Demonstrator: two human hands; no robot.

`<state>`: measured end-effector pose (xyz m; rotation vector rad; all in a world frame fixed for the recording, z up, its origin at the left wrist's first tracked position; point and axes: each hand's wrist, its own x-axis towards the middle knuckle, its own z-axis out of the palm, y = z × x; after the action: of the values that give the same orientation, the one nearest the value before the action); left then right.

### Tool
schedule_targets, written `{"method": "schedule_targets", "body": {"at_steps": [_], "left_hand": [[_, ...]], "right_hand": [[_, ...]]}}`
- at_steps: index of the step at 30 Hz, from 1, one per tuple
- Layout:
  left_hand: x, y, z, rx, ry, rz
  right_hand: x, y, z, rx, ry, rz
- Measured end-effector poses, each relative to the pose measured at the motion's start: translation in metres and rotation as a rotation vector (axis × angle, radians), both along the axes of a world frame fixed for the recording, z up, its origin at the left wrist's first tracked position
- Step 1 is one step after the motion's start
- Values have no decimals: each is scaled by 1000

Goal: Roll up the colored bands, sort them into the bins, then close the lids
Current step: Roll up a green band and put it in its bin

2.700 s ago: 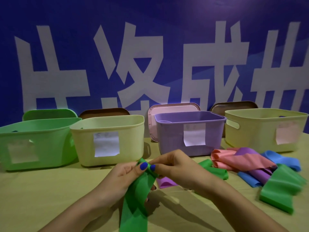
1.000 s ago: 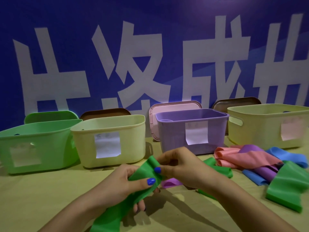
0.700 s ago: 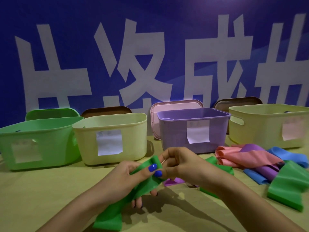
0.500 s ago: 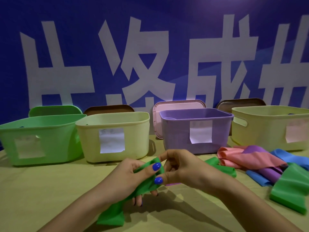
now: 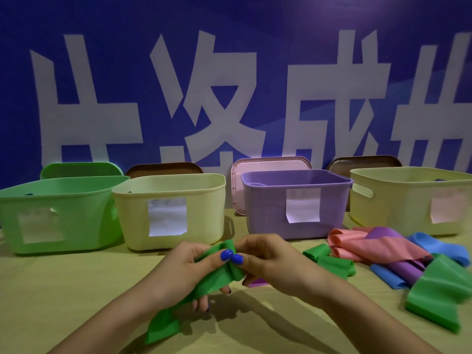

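Low in the centre of the frame, the left hand (image 5: 189,272) and right hand (image 5: 270,261) pinch a partly rolled green elastic band (image 5: 217,274), thumbs meeting on the roll; its loose tail hangs toward the lower left onto the tan table (image 5: 63,290). Across the middle stand four open plastic bins: green bin (image 5: 76,208), pale yellow bin (image 5: 204,213), purple bin (image 5: 268,215), second pale yellow bin (image 5: 398,208), each bearing a paper label. At right lies a heap of pink, purple, blue and green bands (image 5: 398,254).
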<state>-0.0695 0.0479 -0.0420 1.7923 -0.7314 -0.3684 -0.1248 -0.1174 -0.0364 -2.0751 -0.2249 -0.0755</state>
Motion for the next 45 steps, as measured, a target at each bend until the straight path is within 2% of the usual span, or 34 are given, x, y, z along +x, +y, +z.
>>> {"method": "schedule_targets", "body": {"at_steps": [6, 11, 16, 20, 24, 29, 37, 45], "left_hand": [[8, 5, 0, 5, 178, -59], [10, 5, 0, 39, 151, -99], [5, 1, -3, -2, 143, -66], [4, 0, -7, -2, 91, -58], [6, 3, -4, -24, 153, -89], [11, 8, -3, 79, 82, -198], [10, 9, -3, 97, 218, -290], [14, 13, -3, 211, 258, -365]], "right_hand": [[5, -4, -1, 113, -33, -121], [7, -1, -4, 129, -26, -176], [7, -1, -4, 205, 12, -146], [7, 3, -8, 180, 34, -71], [7, 0, -7, 214, 40, -49], [8, -3, -9, 223, 43, -69], [9, -1, -12, 193, 48, -83], [8, -5, -7, 298, 48, -129]]}}
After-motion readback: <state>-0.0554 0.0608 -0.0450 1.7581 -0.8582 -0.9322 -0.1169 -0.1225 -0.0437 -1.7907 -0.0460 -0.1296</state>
